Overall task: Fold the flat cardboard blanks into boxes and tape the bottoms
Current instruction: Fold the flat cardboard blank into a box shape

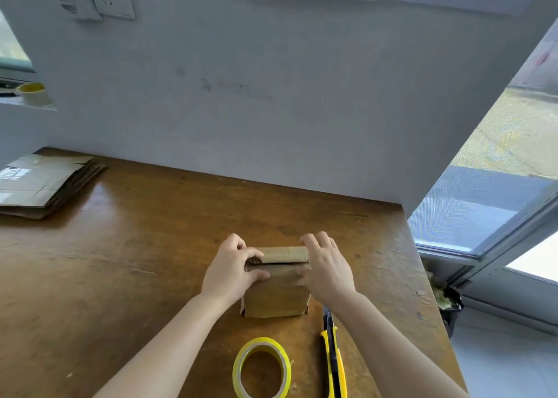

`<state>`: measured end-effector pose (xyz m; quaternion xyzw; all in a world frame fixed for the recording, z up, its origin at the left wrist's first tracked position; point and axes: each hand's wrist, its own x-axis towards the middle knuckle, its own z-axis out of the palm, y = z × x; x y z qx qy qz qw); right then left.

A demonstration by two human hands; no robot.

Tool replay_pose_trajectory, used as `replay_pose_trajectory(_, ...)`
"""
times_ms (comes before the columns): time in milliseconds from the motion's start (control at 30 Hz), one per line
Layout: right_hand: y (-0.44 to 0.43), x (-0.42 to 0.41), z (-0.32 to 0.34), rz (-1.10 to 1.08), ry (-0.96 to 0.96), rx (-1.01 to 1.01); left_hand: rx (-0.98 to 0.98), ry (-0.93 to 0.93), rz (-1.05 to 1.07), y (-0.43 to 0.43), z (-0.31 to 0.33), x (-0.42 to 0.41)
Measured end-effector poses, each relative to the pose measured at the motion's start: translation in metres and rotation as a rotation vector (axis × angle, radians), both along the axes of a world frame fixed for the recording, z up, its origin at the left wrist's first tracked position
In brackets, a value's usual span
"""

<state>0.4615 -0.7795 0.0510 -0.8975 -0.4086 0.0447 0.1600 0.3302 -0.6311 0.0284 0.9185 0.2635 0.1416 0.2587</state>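
Observation:
A small brown cardboard box (276,298) stands upright on the wooden table (136,261), its top flaps folded inward. My left hand (231,272) grips the box's upper left edge, thumb across the near flap and fingers curled over the far side. My right hand (327,266) holds the upper right edge, fingers curled over the far flap. A roll of yellow tape (262,367) lies flat just in front of the box. A yellow and black utility knife (333,358) lies to the right of the roll.
A stack of flat cardboard blanks (42,183) lies at the table's far left. A second tape roll (33,93) sits on a ledge at the left. A wall backs the table; the table's right edge drops off beside a window.

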Motion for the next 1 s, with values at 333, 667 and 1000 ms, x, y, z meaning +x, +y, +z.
replay_pose_trajectory(333, -0.003, -0.022, -0.005, 0.145, -0.033, -0.065, 0.082, -0.066, -0.102, 0.002, -0.010, -0.005)
replay_pose_trajectory(667, 0.004, -0.025, -0.006, 0.226, -0.167, -0.269, 0.246, -0.056, -0.191, 0.004, -0.026, -0.032)
replay_pose_trajectory(1000, 0.012, -0.023, -0.002, 0.316, -0.211, -0.387, 0.337, -0.032, -0.172, 0.003, -0.020, -0.029)
